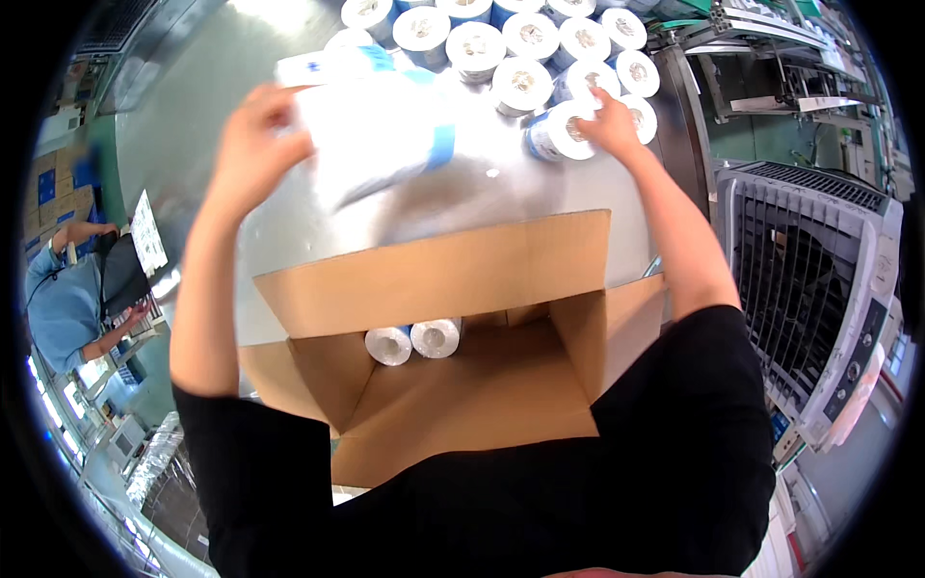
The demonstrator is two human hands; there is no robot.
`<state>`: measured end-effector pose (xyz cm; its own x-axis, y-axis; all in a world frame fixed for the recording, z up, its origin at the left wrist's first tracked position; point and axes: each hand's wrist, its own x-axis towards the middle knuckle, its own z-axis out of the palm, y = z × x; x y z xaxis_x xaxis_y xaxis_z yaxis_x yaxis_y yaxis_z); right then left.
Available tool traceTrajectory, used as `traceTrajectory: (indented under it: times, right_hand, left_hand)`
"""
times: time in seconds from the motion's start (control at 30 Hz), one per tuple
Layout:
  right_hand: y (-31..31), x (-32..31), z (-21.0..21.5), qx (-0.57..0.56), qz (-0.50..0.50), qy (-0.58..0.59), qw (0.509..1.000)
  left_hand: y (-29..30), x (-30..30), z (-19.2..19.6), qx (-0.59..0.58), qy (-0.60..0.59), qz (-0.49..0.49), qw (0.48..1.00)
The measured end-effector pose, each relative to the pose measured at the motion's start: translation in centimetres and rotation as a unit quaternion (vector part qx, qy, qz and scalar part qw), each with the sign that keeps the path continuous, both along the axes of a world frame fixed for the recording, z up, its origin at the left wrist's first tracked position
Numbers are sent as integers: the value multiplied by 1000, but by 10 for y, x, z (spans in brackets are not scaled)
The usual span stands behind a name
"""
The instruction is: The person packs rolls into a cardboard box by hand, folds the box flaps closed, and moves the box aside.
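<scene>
My left hand (262,144) is closed on the left end of a white roll with blue bands (371,130), which lies tilted on its side above the metal table and is blurred by motion. At the far right, my right hand (613,123) grips the top of a tipped white paper roll (564,133) at the near edge of a group of standing rolls (520,85). Between my forearms, an open cardboard box (472,395) stands close to my body. Two white rolls (436,338) sit inside it, by its far left corner.
Under the rolls is a shiny metal table (193,96). A grey slatted cooler (805,289) stands at the right, below metal frames (771,58). To the left, a person in a blue shirt (63,308) is beside a white sheet (147,234).
</scene>
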<state>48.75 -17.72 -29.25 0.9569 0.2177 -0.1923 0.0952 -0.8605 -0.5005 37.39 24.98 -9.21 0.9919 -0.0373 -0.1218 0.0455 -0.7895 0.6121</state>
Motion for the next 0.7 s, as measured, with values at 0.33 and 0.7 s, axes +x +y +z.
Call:
traceTrajectory:
  times: [0.33,0.7]
  right_hand:
    - [-26,-149,275,173,148,-101,969]
    - [52,-298,202,-152,415,168,881]
  left_hand:
    - [-141,-196,-21,-297,440,-31,847]
    - [-205,-258,-208,340,104,-296,887]
